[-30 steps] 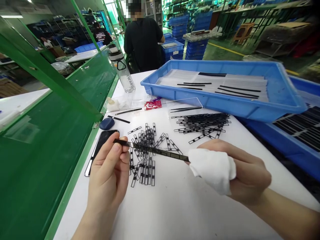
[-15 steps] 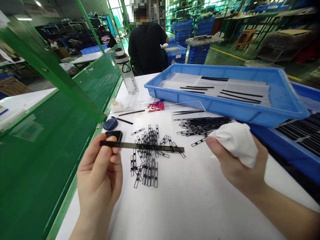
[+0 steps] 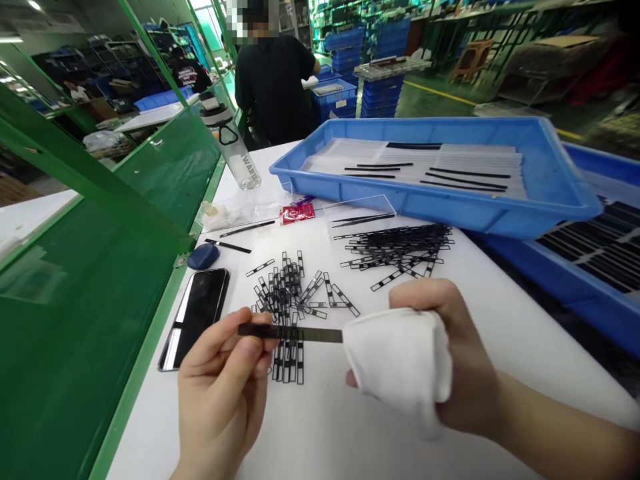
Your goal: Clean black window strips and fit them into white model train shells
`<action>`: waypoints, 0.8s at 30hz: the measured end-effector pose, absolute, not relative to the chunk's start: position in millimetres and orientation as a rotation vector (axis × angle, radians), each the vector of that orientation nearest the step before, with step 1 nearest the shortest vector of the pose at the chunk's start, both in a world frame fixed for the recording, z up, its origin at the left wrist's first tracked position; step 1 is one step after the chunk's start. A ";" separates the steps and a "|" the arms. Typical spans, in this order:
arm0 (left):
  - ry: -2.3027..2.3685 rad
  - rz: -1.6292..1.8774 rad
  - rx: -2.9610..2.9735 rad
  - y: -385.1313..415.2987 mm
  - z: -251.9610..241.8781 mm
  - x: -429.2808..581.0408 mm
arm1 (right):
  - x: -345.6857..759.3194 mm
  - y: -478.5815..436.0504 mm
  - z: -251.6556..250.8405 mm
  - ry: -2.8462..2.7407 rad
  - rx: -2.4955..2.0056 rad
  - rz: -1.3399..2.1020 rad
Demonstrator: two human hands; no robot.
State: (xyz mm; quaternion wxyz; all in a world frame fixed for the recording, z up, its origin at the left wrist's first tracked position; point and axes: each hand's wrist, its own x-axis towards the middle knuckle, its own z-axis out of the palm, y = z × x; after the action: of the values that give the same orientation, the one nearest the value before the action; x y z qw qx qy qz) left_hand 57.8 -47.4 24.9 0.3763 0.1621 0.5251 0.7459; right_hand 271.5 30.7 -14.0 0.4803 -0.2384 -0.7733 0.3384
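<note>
Both your hands are working one thin dark strip point(image 3: 310, 335), holding it level above the white surface point(image 3: 350, 427). Your left hand point(image 3: 223, 400) is pinching the near end, the fingers point(image 3: 225, 337) clamped on it with the thumb. Your right hand point(image 3: 473, 380) is clenching a white cloth point(image 3: 400, 367) around the far end, hiding it. The strip is looking light, stiff and probably brittle, with a slick face, so you are best taking it by its ends, without bending the middle. Below it, a loose pile of black-and-clear frames point(image 3: 283, 300) is lying, with a second pile point(image 3: 395, 250) beyond, near a blue plastic tray point(image 3: 435, 217); a phone point(image 3: 197, 320) is lying left.
</note>
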 end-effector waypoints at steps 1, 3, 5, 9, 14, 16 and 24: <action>1.335 1.880 0.440 -47.5 23.5 60.0 | 270.8 30.5 -13.8 -1.864 -0.592 0.873; 1.320 1.839 0.490 -47.7 21.1 63.4 | 270.6 30.3 -12.4 -1.830 -0.617 0.997; 1.321 1.823 0.509 -47.8 20.1 65.2 | 271.1 29.1 -10.2 -1.836 -0.624 1.128; 1.354 1.825 0.501 -46.8 20.7 64.5 | 272.0 25.8 -6.0 -1.839 -0.644 1.234; 1.392 1.852 0.431 -44.7 23.4 59.0 | 271.9 28.1 -4.5 -1.784 -0.590 1.240; 1.419 1.878 0.377 -44.9 25.1 55.3 | 271.2 28.7 -4.1 -1.751 -0.577 1.247; 1.416 1.964 0.277 -43.4 29.8 42.5 | 270.3 31.8 -3.1 -1.762 -0.587 1.091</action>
State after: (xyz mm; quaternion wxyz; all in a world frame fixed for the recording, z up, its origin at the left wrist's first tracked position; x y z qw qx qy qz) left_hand 42.5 -43.4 29.8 0.3453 0.1069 0.5452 0.7564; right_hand 270.3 31.8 -3.1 0.4739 -0.2401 -0.7203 0.4461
